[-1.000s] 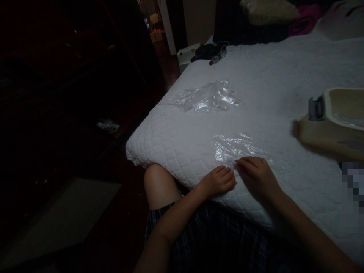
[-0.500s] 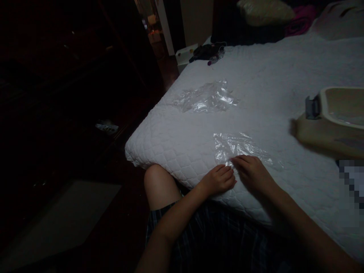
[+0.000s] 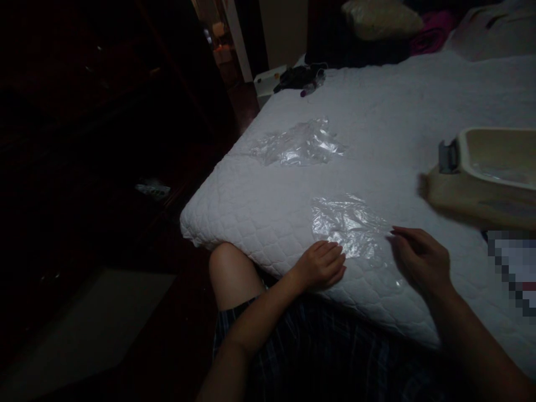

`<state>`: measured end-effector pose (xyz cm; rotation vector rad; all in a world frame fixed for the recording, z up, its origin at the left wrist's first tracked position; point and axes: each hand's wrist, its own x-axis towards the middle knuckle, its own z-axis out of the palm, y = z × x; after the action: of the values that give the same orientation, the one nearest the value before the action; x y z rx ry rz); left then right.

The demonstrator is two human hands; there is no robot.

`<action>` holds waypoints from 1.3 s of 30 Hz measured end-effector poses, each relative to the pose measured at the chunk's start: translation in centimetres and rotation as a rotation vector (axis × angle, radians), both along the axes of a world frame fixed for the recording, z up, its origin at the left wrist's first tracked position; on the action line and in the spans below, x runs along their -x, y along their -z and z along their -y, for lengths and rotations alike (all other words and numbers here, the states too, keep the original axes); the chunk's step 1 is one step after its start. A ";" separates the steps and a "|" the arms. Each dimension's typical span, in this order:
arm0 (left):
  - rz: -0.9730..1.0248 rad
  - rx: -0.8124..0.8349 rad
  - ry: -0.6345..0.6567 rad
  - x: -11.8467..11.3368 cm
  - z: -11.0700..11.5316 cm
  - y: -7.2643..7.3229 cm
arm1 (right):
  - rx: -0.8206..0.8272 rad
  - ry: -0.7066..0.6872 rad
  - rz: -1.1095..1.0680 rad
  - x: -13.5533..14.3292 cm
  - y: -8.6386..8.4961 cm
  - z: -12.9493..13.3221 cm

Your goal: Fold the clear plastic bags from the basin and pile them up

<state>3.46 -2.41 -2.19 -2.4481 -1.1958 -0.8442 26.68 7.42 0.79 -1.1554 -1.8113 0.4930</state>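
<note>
The clear plastic film (image 3: 341,218) lies on the near edge of the bed, in front of you. Your right hand (image 3: 422,259) has moved from the film's near edge, beside your left hand (image 3: 320,265), to its right side. More of the film is now exposed between your hands; judged from this, it is being spread or smoothed rightward. Your right thumb and index fingers are together, apparently pinching the film's margin. Your left fingers are loosely curled at its near-left edge; whether they grip it cannot be told.

Beyond lies a second crumpled film (image 3: 297,148). To the right stands a beige container (image 3: 464,198) with a gray latch (image 3: 448,156). The bed (image 3: 251,206) has a white quilted cover; a pillow (image 3: 383,19) and pink bundle (image 3: 433,30) lie at its far end. The room is dim.
</note>
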 end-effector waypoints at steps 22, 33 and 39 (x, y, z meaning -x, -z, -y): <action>-0.156 0.158 0.031 -2.1 -0.2 -0.2 | -0.201 -0.458 0.269 -1.9 0.8 -0.6; -0.157 0.145 0.032 -2.0 -0.1 -0.4 | -0.250 -0.551 0.421 -2.3 0.9 -0.8; -0.181 0.179 0.041 -2.0 0.0 -0.3 | -0.213 -0.486 0.418 -0.9 -0.8 -0.4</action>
<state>5.48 -2.36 -1.86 -2.6334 -1.2045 -0.5311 27.56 7.79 1.58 -0.6986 -2.4617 0.3312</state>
